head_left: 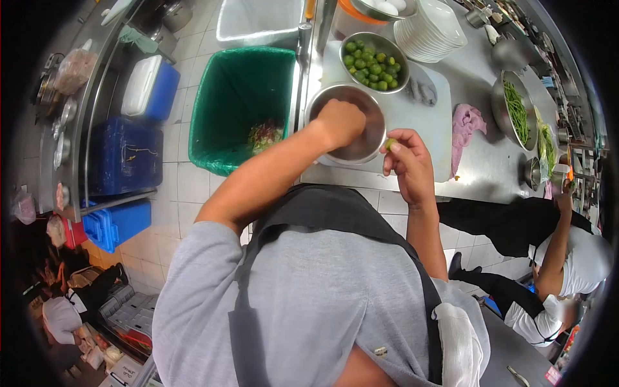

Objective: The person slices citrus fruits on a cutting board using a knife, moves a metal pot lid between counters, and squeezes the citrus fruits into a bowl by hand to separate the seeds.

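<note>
My left hand [342, 122] is closed in a fist over a steel bowl [374, 148] at the counter's front edge. Its fingertips point down and are hidden, so what it holds cannot be made out. At the right rim of that bowl, my right hand [411, 161] pinches a small green lime piece [389, 144] between thumb and fingers. Just behind, a second steel bowl holds several whole green limes [373, 63]. Both bowls rest on a white cutting board [440, 129]. A clear plastic item [422, 92] lies beside the lime bowl.
A green-lined bin [219, 109] with scraps stands left of the counter. Stacked white plates [433, 32] and a bowl of eggs [387, 8] are behind. A pink cloth [467, 132] and a bowl of green beans [514, 109] are right. Co-workers [570, 264] stand far right.
</note>
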The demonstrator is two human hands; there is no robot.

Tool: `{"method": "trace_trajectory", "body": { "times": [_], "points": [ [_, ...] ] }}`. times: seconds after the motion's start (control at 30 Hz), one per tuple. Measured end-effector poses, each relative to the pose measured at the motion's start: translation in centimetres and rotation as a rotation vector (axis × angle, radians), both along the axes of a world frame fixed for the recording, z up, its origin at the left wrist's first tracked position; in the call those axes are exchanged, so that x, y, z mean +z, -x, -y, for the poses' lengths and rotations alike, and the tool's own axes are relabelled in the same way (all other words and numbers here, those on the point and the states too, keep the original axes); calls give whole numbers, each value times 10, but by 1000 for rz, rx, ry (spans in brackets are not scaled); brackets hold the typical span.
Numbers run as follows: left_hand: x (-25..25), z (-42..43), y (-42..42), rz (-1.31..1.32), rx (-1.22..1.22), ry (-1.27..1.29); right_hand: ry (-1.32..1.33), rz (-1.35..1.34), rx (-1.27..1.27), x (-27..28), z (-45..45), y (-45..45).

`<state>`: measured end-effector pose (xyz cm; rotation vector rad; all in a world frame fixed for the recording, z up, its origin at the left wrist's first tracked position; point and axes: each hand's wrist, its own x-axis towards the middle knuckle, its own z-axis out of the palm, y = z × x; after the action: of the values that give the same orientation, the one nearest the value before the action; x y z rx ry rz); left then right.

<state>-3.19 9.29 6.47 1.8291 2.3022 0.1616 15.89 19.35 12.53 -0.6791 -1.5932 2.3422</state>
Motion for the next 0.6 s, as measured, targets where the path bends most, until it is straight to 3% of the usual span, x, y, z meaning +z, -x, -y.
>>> {"method": "trace_trajectory", "body": {
  "times": [0.1,0.17,0.33,0.43,0.53,0.6],
  "points": [
    [14,18,16,65,98,-248,-32,2,-36,6,-5,-10],
    [56,52,31,351,281,-366,-62,-8,-78,11,-9,-14],
    [78,128,79,183,672,-505,-161,29,-72,17,-14,-14],
    [71,139,81,225,691,-502,-762,213,129,8,-14,1],
    [62,128,45,357,568,-460,-1448,178,356,12,-9,42],
    [54,125,22,445,569,-461,-1600,210,449,-5,-10,68]
  ]
}}
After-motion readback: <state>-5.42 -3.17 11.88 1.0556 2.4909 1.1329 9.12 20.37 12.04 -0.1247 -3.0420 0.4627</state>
